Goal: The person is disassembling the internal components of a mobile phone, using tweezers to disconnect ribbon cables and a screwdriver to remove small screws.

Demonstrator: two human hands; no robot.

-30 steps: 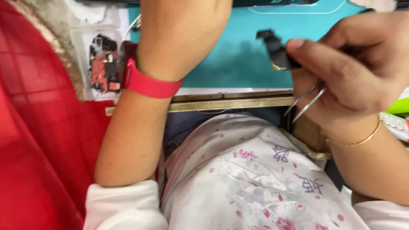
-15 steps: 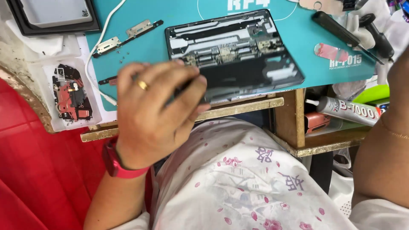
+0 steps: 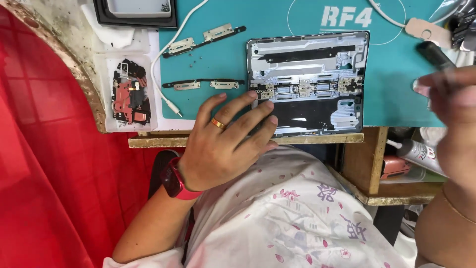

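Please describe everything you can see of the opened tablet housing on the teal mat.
The opened tablet housing lies flat, inside up, on the teal mat near the table's front edge. It looks like silver metal, with a black panel below and small connectors across its middle. The left hand rests its fingertips on the lower left corner.

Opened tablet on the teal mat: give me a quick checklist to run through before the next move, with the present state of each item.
1. Opened tablet lies flat and whole on the teal mat: ok.
2. Left hand steadies it, fingertips resting on its lower left corner: ok.
3. Right hand sharp enough to check whether it holds anything: cannot tell, it is blurred at the frame edge.
4. Removed metal strips set apart from the tablet, up and to the left on the mat: ok.
5. Small parts kept together in the clear tray: ok.
6. White cable clear of the tablet: ok.
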